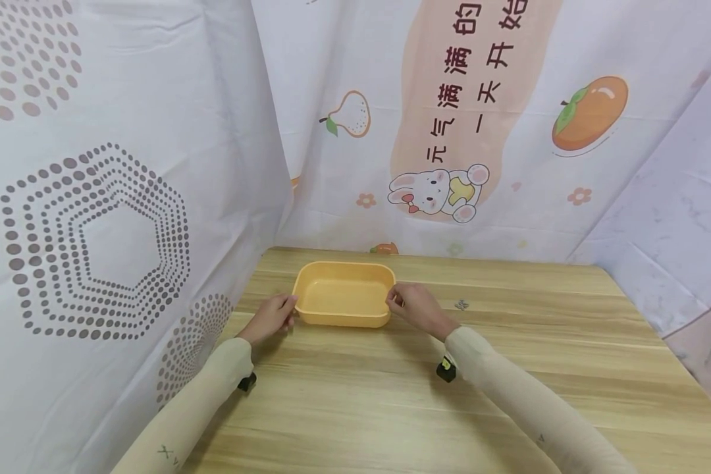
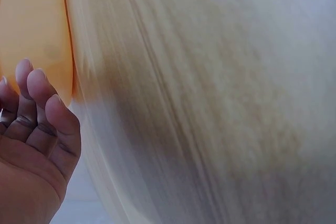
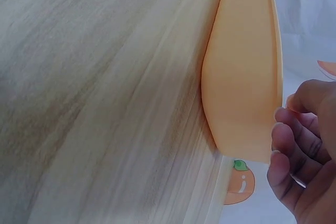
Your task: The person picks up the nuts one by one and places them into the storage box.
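An orange-yellow rectangular tray (image 1: 342, 320) with rounded corners lies near the far edge of the wooden table. At its left end the left hand (image 1: 270, 317) pinches the rim between thumb and fingers; in the left wrist view that hand's curled fingers (image 2: 39, 87) reach the tray's side (image 2: 42, 30). The right hand (image 1: 416, 306) grips the rim at the right end. From the right wrist view, its thumb and fingers (image 3: 283, 140) meet at the upper edge of the tray (image 3: 241, 72). The tray's inside holds nothing visible.
Small grey metallic pieces (image 1: 461, 305) lie on the wooden table (image 1: 355, 408) right of the right hand. A printed white curtain (image 1: 343, 184) hangs behind the table's far edge, and another patterned cloth (image 1: 118, 250) hangs along the left side.
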Motion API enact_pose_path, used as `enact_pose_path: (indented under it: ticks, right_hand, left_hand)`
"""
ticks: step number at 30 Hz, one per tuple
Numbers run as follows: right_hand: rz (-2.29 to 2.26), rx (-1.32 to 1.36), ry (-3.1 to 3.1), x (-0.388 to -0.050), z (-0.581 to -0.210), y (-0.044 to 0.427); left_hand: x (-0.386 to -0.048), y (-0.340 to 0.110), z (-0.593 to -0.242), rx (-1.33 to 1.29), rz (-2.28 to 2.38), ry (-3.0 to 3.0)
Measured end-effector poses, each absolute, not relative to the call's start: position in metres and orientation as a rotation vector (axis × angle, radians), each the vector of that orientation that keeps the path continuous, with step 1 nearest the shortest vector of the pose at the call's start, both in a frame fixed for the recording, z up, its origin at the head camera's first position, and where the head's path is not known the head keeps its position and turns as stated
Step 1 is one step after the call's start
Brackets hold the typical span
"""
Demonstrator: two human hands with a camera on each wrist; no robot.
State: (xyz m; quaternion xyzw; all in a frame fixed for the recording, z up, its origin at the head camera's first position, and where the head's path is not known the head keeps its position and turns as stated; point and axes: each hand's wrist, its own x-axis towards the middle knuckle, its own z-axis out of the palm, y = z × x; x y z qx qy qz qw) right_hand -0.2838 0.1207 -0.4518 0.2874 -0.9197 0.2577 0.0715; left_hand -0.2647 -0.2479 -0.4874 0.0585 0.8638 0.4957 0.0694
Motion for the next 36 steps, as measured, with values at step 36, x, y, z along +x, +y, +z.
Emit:
enact_pose_path:
  ticks: [36]
  right_hand:
    - [0.771, 0.862, -2.818, -0.2824, -0.4562, 0.1269]
  left_hand:
    - [-0.2614, -0.2446, -0.4839, 0.125, 1.511, 2.572]
